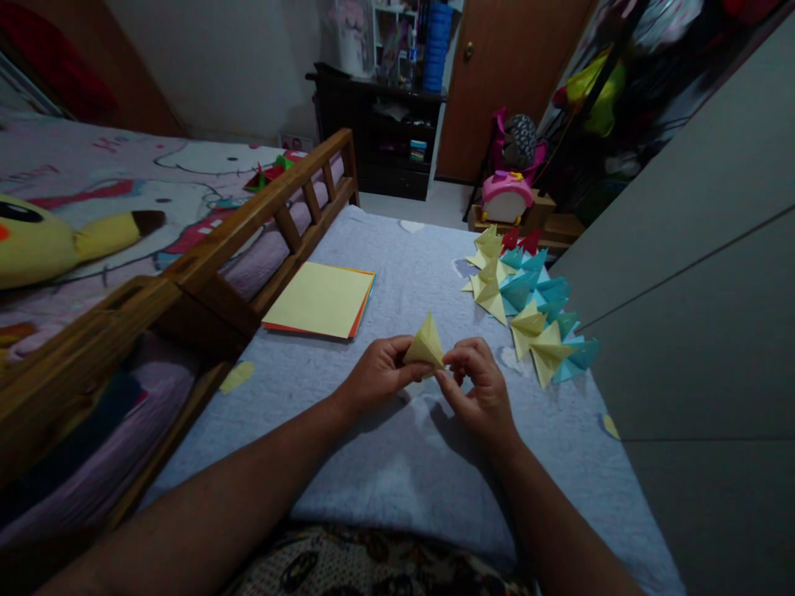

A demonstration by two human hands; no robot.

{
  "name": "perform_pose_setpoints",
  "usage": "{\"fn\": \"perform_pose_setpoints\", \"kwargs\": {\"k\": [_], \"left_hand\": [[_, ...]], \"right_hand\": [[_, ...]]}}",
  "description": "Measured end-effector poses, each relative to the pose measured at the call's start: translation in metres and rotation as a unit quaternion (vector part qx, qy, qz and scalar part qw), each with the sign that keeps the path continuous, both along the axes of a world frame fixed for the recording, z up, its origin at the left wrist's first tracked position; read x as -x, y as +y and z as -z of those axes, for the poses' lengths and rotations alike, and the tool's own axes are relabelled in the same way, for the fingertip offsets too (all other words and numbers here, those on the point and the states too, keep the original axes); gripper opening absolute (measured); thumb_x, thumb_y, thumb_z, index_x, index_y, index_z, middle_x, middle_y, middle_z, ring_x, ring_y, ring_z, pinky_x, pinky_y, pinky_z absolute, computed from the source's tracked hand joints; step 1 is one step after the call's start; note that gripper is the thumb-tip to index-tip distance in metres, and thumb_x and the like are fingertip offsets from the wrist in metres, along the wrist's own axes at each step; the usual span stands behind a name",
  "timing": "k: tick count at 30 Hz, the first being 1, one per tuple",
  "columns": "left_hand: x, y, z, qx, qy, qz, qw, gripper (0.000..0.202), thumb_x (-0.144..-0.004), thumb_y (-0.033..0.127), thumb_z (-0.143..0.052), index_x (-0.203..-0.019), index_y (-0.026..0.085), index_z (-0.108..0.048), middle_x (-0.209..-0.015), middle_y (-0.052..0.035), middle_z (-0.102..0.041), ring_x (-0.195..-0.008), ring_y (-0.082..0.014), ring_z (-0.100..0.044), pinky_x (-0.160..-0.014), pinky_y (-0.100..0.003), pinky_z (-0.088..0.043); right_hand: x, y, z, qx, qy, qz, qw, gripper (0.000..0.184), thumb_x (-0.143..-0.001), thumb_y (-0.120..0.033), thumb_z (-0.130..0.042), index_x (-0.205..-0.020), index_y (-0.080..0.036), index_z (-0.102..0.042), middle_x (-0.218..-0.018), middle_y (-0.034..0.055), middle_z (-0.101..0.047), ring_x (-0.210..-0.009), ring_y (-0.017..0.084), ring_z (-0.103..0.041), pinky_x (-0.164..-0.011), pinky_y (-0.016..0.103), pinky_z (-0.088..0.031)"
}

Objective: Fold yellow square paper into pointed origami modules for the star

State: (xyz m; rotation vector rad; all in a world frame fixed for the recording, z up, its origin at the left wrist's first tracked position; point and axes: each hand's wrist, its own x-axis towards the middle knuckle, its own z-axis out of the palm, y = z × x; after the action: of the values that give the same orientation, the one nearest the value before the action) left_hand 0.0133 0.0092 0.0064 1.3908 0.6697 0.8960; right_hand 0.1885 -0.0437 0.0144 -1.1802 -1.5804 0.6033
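Note:
A small folded yellow paper piece [425,343] is held up over the pale blue sheet [397,447]. My left hand [376,375] pinches its left side, fingers closed. My right hand [477,382] pinches its lower right corner, fingers closed too. A flat stack of square paper [321,300], yellow on top with orange and blue edges showing, lies ahead to the left. To the right lies a row of several finished folded pieces [527,306] in yellow, turquoise and red.
A wooden bed rail [248,228] runs along the left, with a yellow plush toy [55,240] on the bed behind it. A grey cupboard front [701,273] closes off the right. A dark shelf unit [378,132], a brown door and toys stand at the back.

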Motion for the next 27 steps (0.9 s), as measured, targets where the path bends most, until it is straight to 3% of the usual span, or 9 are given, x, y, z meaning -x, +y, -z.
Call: {"fn": "perform_pose_setpoints", "kwargs": {"k": [9,17,24,27], "left_hand": [[0.0018,-0.0012,-0.0039,-0.1,0.047,-0.047,0.993,0.029,-0.087,0.043,-0.072,-0.078,0.016,-0.07,-0.078,-0.003,-0.064,-0.072,-0.0144,-0.057,-0.07,-0.028,-0.045],[0.0035,-0.0026,-0.0082,-0.131,0.078,-0.065,0.986,0.029,-0.087,0.044,-0.072,-0.076,0.017,-0.07,-0.072,-0.0018,-0.064,-0.069,-0.0145,-0.058,-0.067,-0.027,-0.044],[0.0052,-0.0006,-0.0057,-0.111,0.068,-0.074,0.989,0.027,-0.086,0.042,-0.074,-0.077,0.016,-0.069,-0.073,-0.0014,-0.064,-0.069,-0.0138,-0.057,-0.066,-0.026,-0.043],[0.0058,0.0,-0.0048,-0.089,0.059,-0.074,0.992,0.027,-0.086,0.041,-0.073,-0.077,0.016,-0.068,-0.075,-0.0016,-0.064,-0.069,-0.0136,-0.057,-0.065,-0.026,-0.042]], "right_hand": [[0.0009,0.0019,0.0038,-0.042,-0.002,-0.006,0.999,0.015,-0.088,-0.013,-0.062,-0.096,-0.025,-0.067,-0.092,-0.0001,-0.051,-0.069,0.011,-0.054,-0.06,0.025,-0.046],[0.0006,0.0018,-0.0007,-0.024,0.006,0.001,1.0,0.011,-0.088,-0.013,-0.063,-0.087,-0.023,-0.067,-0.086,-0.0005,-0.052,-0.071,0.012,-0.053,-0.062,0.025,-0.045],[0.0007,0.0012,0.0038,0.026,0.044,0.017,0.999,0.013,-0.086,-0.019,-0.066,-0.079,-0.022,-0.056,-0.081,-0.0022,-0.05,-0.068,0.012,-0.05,-0.061,0.025,-0.043],[0.0006,0.0015,0.0081,0.095,0.091,0.008,0.991,0.019,-0.082,-0.024,-0.071,-0.094,-0.024,-0.056,-0.084,-0.0024,-0.053,-0.065,0.012,-0.051,-0.057,0.025,-0.044]]}}
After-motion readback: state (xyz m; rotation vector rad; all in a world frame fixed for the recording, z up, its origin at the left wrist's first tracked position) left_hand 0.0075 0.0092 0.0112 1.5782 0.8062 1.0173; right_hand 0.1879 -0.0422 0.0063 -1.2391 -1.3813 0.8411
